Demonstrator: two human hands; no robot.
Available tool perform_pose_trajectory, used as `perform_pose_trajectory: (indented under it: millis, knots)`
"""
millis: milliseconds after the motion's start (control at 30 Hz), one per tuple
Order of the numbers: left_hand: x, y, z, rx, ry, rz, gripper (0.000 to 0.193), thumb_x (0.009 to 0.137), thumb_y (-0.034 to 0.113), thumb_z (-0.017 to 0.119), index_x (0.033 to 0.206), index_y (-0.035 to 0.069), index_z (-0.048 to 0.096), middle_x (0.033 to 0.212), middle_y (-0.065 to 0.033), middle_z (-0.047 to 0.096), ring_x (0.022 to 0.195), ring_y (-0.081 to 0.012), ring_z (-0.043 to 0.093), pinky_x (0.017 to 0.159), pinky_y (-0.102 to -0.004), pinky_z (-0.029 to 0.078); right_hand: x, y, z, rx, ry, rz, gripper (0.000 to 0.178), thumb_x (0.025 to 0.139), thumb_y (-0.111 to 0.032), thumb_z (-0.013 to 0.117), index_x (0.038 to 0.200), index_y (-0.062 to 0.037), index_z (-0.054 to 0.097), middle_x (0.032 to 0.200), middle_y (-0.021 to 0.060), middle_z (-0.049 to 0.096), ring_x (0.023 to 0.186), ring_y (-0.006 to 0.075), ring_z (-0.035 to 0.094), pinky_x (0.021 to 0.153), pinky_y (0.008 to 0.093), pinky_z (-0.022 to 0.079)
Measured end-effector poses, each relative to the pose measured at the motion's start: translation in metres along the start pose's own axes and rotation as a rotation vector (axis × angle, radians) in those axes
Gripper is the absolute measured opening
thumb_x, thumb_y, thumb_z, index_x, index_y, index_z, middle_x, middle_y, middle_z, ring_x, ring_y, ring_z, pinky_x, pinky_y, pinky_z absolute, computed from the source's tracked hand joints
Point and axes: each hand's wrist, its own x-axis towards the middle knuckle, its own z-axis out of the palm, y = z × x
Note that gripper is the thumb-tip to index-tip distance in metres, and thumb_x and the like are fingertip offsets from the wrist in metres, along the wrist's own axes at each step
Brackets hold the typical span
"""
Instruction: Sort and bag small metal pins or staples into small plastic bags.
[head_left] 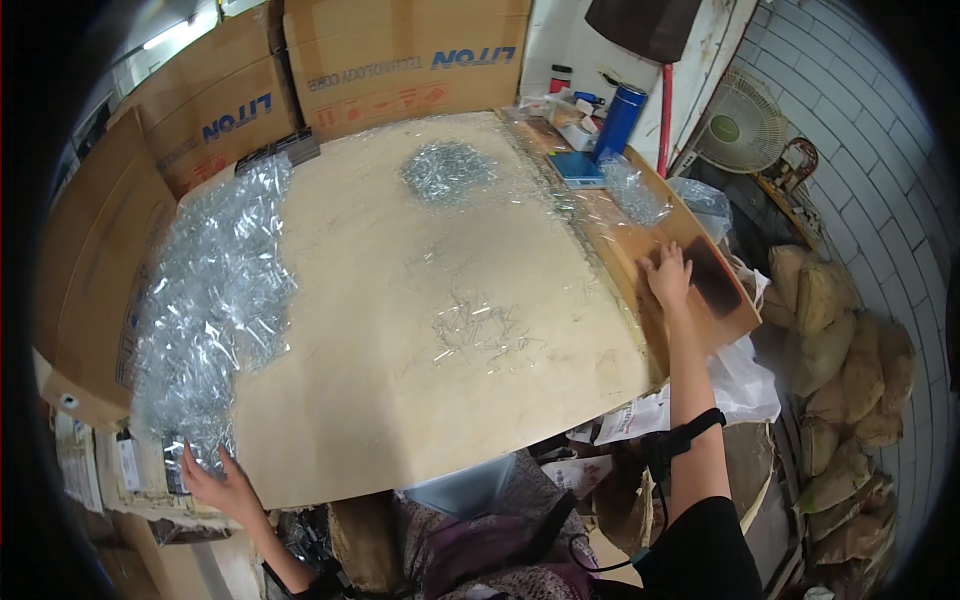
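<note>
A long heap of short, clear, glass-like tubes (pixel 215 290) covers the left side of the pale work board (pixel 350 400). At its near end is my left hand (pixel 218 488), fingers apart, beside the board's near left edge; I cannot tell whether it touches the tubes. My right hand (pixel 668 276) rests over the wooden side tray (pixel 625 245) at the right, its fingers spread and holding nothing I can see. Just right of it lies a dark rectangular patch (pixel 715 278). Loose tubes (pixel 485 333) lie scattered mid-board, and a round pile of tubes (pixel 448 172) sits farther back.
Tall cardboard boxes (pixel 400 60) wall the back and left. A blue cylinder (pixel 620 120), a small blue scale-like device (pixel 576 168) and a clear plastic bag (pixel 635 192) crowd the tray's far end. A fan (pixel 740 125) and stacked sacks (pixel 840 390) stand right.
</note>
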Motion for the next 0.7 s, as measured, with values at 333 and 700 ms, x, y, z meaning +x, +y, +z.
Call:
perform_pose_trajectory:
  millis: [333, 700]
  knots:
    - [0.005, 0.022, -0.011, -0.008, 0.078, 0.028, 0.042, 0.084, 0.016, 0.066, 0.121, 0.001, 0.053, 0.118, -0.0197, 0.053, 0.11, -0.0338, 0.05, 0.091, -0.0436, 0.041, -0.033, -0.001, -0.028, 0.272, 0.141, -0.146, 0.018, 0.084, -0.016, 0.06, 0.089, -0.0001, 0.068, 0.109, 0.0158, 0.063, 0.103, 0.0305, 0.058, 0.096, 0.0443, 0.039]
    - [-0.067, 0.215, -0.101, -1.085, -0.907, 0.243, 0.041, 0.075, 0.011, 0.073, 0.113, 0.008, 0.06, 0.095, -0.0156, 0.059, 0.094, -0.028, 0.059, 0.074, -0.0353, 0.049, -0.271, -0.165, -0.152, 1.595, -1.229, -0.223, 0.022, 0.094, -0.019, 0.054, 0.094, 0.0014, 0.063, 0.089, 0.0025, 0.061, 0.084, 0.0072, 0.054, 0.075, 0.0226, 0.043]
